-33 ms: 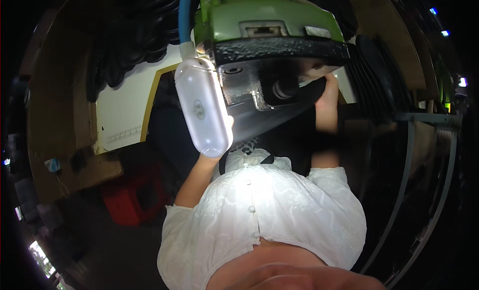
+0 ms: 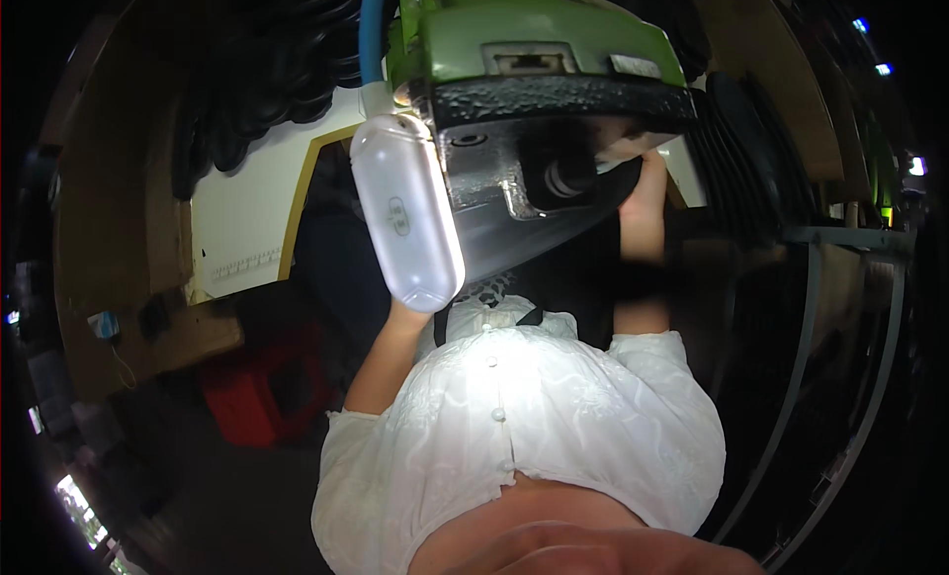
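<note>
At far left, a brown panel [image 2: 104, 179] stands upright, with a small blue item [image 2: 103, 325] low against it and a red stool [image 2: 252, 402] farther down, in dim light. Above, a bunch of dark curved pieces [image 2: 262, 95] lies beside the white surface [image 2: 237, 214], which has a yellow edge and ruler-like markings. Next, a blue hose [image 2: 373, 31] runs downward to a lit, rounded white lamp [image 2: 407, 214], which hangs tilted in front of your left hand [image 2: 407, 319]. Only the wrist region shows below the lamp; you cannot tell whether that hand is open or closed. At centre, a green machine head [image 2: 544, 36] with a dark underside fills the top. Just below it, between your two forearms, lies the dark curved sheet [image 2: 529, 249], partly hidden by the lamp and the machine. Your white buttoned shirt [image 2: 524, 407] occupies the lower centre. To the right, your right hand [image 2: 645, 187] meets the sheet's right end; its fingers are largely concealed, so you cannot tell how firmly they close. Beyond it hang a row of dark flat pieces [image 2: 736, 145] and, at far right, a grey metal frame [image 2: 809, 318].
</note>
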`<move>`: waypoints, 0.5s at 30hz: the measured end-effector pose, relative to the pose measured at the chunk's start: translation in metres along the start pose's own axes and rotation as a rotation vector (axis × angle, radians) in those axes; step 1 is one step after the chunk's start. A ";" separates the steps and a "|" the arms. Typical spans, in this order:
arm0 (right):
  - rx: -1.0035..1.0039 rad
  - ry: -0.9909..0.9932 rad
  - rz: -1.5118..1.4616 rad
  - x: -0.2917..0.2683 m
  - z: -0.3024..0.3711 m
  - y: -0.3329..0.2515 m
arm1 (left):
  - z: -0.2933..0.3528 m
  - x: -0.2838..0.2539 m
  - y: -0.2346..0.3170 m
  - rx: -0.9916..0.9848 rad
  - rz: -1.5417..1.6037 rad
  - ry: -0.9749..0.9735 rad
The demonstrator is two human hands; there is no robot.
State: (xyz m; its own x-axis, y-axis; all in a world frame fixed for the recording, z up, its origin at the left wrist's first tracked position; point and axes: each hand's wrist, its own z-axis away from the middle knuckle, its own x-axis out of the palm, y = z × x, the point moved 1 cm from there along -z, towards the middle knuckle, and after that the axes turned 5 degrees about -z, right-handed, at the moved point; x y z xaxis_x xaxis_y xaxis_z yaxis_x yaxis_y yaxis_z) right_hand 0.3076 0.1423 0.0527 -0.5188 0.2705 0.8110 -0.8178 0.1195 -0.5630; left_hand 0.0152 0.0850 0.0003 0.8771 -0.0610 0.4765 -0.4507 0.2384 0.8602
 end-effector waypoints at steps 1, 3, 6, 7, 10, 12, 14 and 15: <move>-0.016 0.017 0.009 0.007 0.005 0.008 | 0.002 -0.006 0.008 0.049 -0.141 -0.014; -0.042 0.029 -0.004 0.016 0.014 0.029 | 0.005 -0.017 0.016 0.079 -0.220 0.022; 0.001 0.110 -0.145 0.005 0.036 0.062 | 0.009 -0.017 0.034 0.196 -0.304 0.202; -0.053 0.057 -0.123 0.010 0.045 0.071 | 0.009 -0.024 0.037 0.222 -0.360 0.237; -0.161 0.069 -0.033 0.026 0.072 0.089 | 0.008 -0.041 0.045 0.194 -0.340 0.226; -0.181 0.037 0.053 0.029 0.081 0.097 | 0.006 -0.056 0.044 0.187 -0.220 0.162; -0.225 -0.125 0.080 0.013 0.077 0.090 | 0.008 -0.066 0.040 0.126 -0.314 0.099; -0.262 -0.220 0.076 -0.001 0.071 0.082 | 0.010 -0.067 0.038 0.103 -0.465 0.027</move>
State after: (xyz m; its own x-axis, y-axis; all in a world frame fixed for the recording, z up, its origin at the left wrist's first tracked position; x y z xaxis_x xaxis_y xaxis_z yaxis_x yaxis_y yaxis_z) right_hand 0.2235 0.0840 0.0177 -0.6406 0.0787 0.7639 -0.6976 0.3560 -0.6217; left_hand -0.0630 0.0889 0.0029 0.9931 -0.1126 0.0331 -0.0224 0.0949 0.9952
